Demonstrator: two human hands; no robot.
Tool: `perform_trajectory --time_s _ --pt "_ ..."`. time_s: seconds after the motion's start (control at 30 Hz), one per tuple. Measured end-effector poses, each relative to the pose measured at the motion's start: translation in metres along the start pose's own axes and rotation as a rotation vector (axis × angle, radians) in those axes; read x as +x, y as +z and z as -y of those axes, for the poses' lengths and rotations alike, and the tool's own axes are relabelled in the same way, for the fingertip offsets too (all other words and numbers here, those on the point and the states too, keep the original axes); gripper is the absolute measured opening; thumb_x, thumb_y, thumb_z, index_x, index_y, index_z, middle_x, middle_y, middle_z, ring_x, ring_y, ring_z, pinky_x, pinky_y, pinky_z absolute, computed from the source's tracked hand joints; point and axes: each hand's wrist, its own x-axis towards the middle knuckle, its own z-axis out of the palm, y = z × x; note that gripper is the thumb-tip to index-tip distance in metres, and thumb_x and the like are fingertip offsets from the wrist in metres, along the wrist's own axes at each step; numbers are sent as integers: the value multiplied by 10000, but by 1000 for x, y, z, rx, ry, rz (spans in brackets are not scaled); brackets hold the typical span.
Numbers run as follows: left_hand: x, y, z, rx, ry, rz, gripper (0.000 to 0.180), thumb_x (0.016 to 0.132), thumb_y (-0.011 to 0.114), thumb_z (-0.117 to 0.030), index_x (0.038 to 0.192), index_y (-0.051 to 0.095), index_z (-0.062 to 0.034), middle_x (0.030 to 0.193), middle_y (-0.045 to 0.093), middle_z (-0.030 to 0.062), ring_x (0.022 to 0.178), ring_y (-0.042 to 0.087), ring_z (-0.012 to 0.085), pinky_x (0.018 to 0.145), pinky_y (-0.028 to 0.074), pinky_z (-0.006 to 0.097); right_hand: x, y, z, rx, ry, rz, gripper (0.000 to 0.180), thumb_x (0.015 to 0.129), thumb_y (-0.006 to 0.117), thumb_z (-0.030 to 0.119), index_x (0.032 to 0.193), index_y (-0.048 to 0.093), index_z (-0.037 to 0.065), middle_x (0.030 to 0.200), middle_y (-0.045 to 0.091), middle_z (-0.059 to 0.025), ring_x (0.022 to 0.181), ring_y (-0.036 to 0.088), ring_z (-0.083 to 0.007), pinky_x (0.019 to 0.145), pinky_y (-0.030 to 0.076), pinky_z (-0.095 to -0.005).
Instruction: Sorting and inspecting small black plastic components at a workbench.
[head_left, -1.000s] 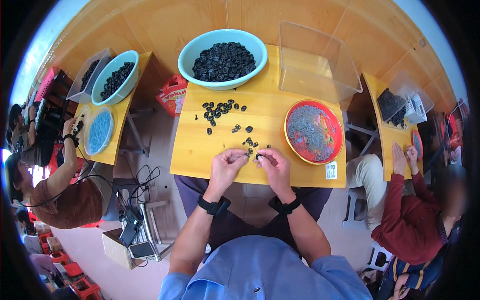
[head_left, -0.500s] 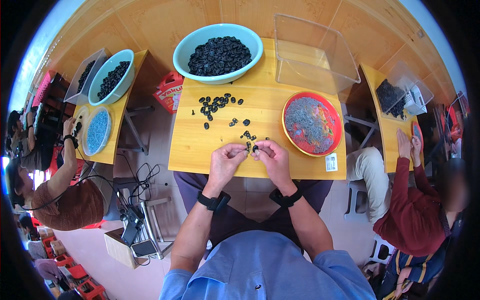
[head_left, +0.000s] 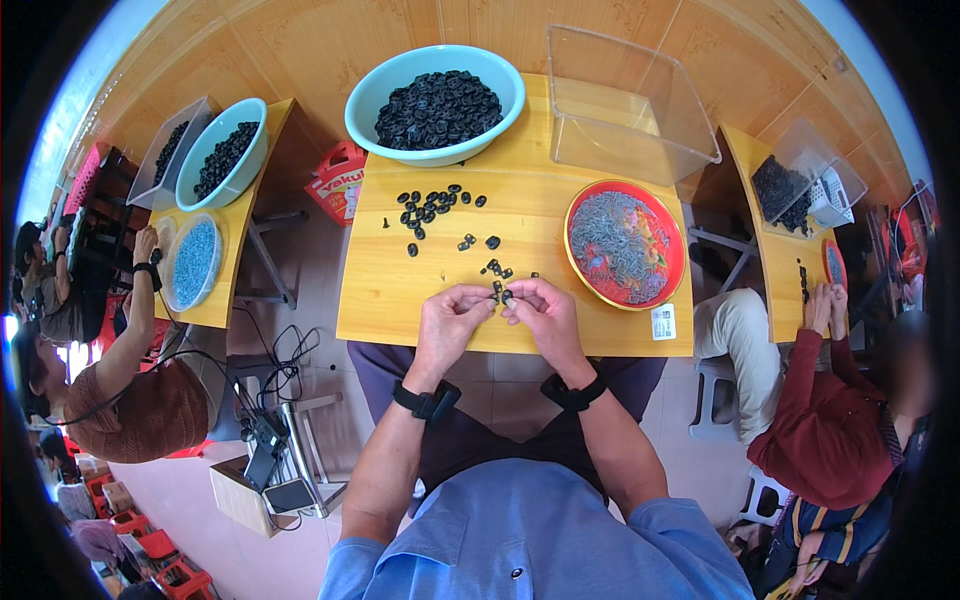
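Nearer each other than a second ago: left hand (head_left: pixel 450 318), fingertips together, contents too small to tell; right hand (head_left: pixel 546 318), thumb and fingers clamped on black piece (head_left: pixel 507 296), just beside left fingertips, over table (head_left: pixel 400 300); loose parts (head_left: pixel 442 209) beyond; red tray (head_left: pixel 679 240), right

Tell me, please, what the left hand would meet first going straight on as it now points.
Probably the small black piece pinched by the right hand, though depth is unclear there.
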Motion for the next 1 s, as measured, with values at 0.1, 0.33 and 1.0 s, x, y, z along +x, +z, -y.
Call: perform_trajectory --time_s 0.1,0.33,1.0 --pt "1 -1 -3 6 -8 36 163 889 702 -35 1031 698 46 815 701 37 715 609 53 655 485 205 1 -1 2 -29 17 20 195 908 552 -30 1084 635 -49 935 692 -88 784 690 -132 696 563 -256" --pt "2 -3 -12 -23 -54 91 173 910 684 -54 1040 694 61 850 720 77 751 666 97 714 545 231 2 -2 3 -34 42 38 216 905 548 -20 1095 644 -57 938 696 -101 776 686 -130 681 560 -250" --pt "4 3 -17 46 -105 13 153 880 712 -44 969 689 78 796 713 79 693 657 84 656 524 202 4 -4 7 -24 77 67 142 891 585 -33 1029 612 -58 888 685 -117 732 678 -146 632 549 -263"
